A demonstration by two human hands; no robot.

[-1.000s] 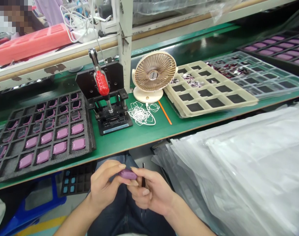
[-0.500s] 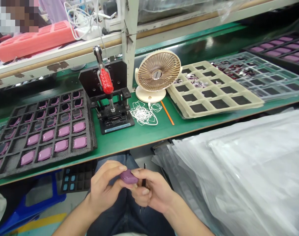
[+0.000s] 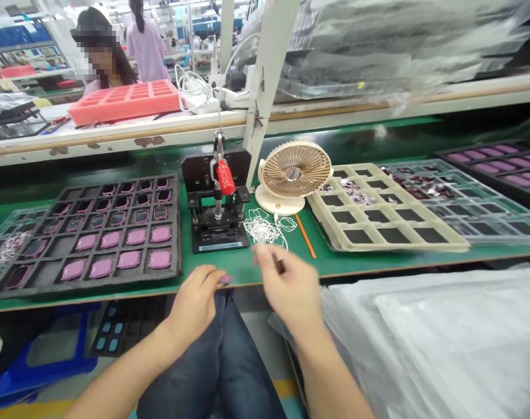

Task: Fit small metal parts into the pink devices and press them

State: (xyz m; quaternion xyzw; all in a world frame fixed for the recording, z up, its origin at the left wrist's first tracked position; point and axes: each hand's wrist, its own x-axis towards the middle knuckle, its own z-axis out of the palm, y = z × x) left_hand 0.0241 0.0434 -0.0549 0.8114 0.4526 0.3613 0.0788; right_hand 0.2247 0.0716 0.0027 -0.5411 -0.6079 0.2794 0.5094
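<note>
In my left hand, fingers closed, is a small purple watch case, mostly covered by the fingertips, at the bench's front edge. My right hand is raised over the front edge, apart from the case and blurred by motion. Its fingers are curled round a thin dark tool, of which only a short piece shows. Beyond the hands stands a black toggle-clamp press with a red handle. To the left, a black foam tray holds several purple watch cases, some with dark screens.
A small beige fan, a white cable tangle and an orange stick lie mid-bench. Right of them are a cream compartment tray and a clear tray. Plastic sheeting hangs at front right. A person sits behind the shelf.
My hands have parted. The left keeps the purple watch case; the right has moved up and forward with the dark tool. The camera view has tilted up, showing more of the background.
</note>
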